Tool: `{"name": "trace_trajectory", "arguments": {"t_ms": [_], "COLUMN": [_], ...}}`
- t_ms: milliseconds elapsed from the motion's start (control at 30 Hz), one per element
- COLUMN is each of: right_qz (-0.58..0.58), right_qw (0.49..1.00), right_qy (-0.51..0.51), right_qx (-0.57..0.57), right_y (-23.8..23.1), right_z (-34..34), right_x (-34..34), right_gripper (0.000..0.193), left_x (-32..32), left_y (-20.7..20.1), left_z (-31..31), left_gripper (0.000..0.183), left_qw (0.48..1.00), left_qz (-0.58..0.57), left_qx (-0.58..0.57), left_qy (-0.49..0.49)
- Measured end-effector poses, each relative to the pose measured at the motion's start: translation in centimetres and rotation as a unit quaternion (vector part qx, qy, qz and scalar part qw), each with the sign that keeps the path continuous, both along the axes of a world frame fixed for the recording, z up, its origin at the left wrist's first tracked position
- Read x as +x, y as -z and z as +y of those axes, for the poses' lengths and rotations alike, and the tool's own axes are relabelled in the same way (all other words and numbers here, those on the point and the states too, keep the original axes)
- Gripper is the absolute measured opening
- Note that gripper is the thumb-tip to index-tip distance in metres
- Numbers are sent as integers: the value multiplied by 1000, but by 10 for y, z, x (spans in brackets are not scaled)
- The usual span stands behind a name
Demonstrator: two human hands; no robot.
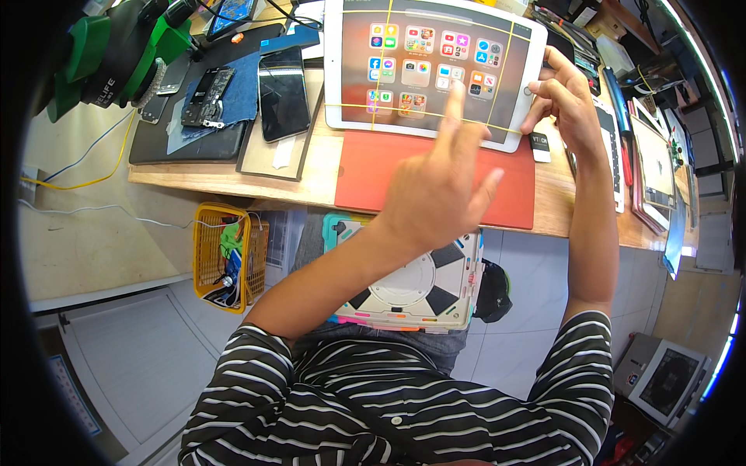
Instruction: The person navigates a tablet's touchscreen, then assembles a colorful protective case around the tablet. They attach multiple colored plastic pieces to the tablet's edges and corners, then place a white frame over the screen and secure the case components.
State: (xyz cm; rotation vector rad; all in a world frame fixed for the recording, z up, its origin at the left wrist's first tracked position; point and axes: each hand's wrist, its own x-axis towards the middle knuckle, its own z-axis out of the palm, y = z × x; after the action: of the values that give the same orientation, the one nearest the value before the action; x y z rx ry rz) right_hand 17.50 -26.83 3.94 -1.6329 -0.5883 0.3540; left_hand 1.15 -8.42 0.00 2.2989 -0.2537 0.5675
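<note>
A white-framed tablet (400,76) leans over the table edge with its screen lit, showing rows of app icons. Thin yellow bands cross its front near the edges. My left hand (435,182) reaches over the screen, index finger stretched out with its tip at the lower right icons, thumb apart, holding nothing. Along the tablet's right edge, my right hand (566,101) grips the frame beside the round button. Beneath the tablet lies a flat red cover (365,171). Just right of the tablet's lower corner sits a small black-and-white item (539,147).
A black phone (284,97) and a stripped phone board (208,97) lie at the left. Green-and-black equipment (109,58) stands at the far left. A yellow basket (203,256) holds cables below. A white case (458,287) rests on my lap. Tools and parts crowd the right side.
</note>
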Motion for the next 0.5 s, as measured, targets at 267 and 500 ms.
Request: {"name": "trace_trajectory", "arguments": {"t_ms": [267,500], "right_qz": [10,9], "right_qw": [1000,1000], "right_qy": [1,-1], "right_qx": [8,4], "right_y": [-2,0], "right_z": [1,1], "right_x": [-1,0], "right_gripper": [52,54], "left_x": [13,2], "left_y": [0,0], "left_z": [16,12], "left_gripper": [52,49], "left_qw": [998,999], "left_qz": [-35,9], "left_qx": [-1,3], "left_qy": [-55,-31]}}
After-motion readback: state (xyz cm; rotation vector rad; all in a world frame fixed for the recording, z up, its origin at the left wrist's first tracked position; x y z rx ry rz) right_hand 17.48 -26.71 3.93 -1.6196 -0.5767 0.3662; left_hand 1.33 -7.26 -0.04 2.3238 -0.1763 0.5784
